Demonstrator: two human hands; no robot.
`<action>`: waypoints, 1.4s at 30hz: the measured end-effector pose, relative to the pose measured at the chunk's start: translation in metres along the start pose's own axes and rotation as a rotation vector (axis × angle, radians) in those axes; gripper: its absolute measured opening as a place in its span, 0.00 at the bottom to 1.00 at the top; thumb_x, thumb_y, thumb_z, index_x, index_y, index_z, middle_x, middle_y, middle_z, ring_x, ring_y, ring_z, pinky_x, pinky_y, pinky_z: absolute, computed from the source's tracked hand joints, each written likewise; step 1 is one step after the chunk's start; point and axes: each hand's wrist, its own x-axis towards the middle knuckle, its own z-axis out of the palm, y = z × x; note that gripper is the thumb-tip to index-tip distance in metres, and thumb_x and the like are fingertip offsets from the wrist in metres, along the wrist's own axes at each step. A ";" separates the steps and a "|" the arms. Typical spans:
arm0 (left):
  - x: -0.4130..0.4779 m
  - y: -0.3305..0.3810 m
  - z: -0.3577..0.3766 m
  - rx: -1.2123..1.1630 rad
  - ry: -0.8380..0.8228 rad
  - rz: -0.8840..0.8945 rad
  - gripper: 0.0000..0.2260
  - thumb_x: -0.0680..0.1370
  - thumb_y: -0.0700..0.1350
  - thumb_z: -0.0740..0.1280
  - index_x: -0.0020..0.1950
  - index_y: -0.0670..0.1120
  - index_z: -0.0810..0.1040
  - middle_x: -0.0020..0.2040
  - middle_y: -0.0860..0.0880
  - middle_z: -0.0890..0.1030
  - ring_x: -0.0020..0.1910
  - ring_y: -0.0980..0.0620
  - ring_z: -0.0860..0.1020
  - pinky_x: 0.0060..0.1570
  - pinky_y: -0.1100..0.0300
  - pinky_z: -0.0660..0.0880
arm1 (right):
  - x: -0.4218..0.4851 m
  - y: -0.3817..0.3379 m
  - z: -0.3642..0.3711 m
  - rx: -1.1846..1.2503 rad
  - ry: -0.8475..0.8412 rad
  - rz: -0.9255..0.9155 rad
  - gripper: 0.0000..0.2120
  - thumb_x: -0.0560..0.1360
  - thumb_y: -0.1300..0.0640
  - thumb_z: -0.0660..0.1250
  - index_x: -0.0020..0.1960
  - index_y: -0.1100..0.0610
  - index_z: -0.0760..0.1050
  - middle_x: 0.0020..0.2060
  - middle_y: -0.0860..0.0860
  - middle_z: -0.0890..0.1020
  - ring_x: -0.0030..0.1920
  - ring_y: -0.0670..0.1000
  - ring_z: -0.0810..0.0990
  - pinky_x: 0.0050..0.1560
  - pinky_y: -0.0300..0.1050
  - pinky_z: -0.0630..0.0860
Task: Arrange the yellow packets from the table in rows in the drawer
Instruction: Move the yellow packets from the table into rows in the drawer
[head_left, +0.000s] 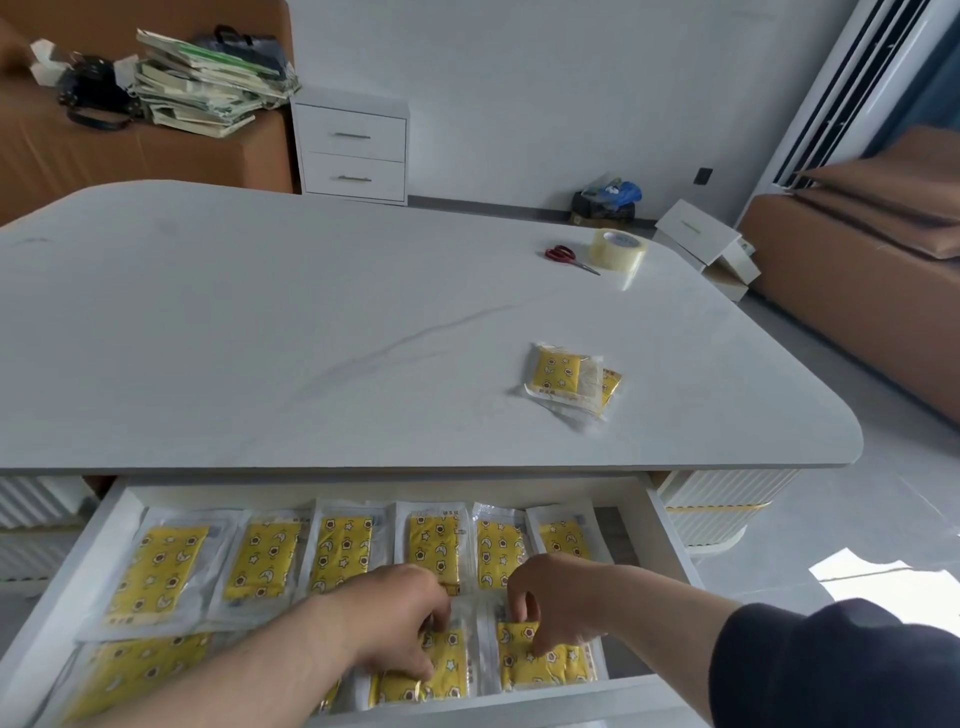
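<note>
Drawer (670, 525): pulled open below the table (260, 322) edge; back row of six yellow packets (343, 551) laid side by side, long axes running front to back.
Front row: partly filled; a left packet (140, 670) lies flat, two more sit under the hands.
Left hand (400, 618): fingers curled down onto the middle front packet (447, 670), apparently pinching its upper edge; the exact grip is hidden by the knuckles.
Right hand (556, 597): thumb and forefinger nip the top edge of the right front packet (545, 660), other fingers bent.
Remaining packets (571, 382): a small overlapping pile on the table, well apart from both hands, beyond the drawer and to the right.
Key relation: the pile lies forward and right of the fingers, nearer the right hand, long axes roughly front to back.
Likely step: squaring the two front packets into line.
</note>
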 end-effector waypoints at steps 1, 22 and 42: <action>0.001 -0.001 0.000 -0.004 -0.003 0.002 0.20 0.71 0.52 0.73 0.62 0.53 0.78 0.58 0.54 0.76 0.55 0.53 0.75 0.53 0.59 0.75 | 0.000 0.001 0.001 0.006 -0.001 0.000 0.18 0.73 0.55 0.73 0.61 0.54 0.77 0.56 0.53 0.80 0.56 0.56 0.79 0.57 0.46 0.77; 0.002 -0.007 0.003 -0.053 0.051 -0.045 0.11 0.73 0.51 0.73 0.54 0.53 0.80 0.47 0.57 0.76 0.47 0.55 0.76 0.45 0.63 0.71 | -0.002 -0.001 0.002 -0.009 0.014 -0.049 0.19 0.73 0.54 0.73 0.62 0.56 0.76 0.57 0.53 0.81 0.50 0.51 0.75 0.57 0.45 0.74; -0.012 0.007 -0.028 -0.200 0.158 -0.082 0.10 0.77 0.52 0.67 0.56 0.54 0.79 0.47 0.57 0.77 0.47 0.56 0.76 0.45 0.63 0.72 | -0.014 -0.005 -0.026 0.233 0.199 -0.035 0.13 0.71 0.53 0.73 0.55 0.51 0.80 0.45 0.43 0.80 0.51 0.49 0.81 0.56 0.42 0.78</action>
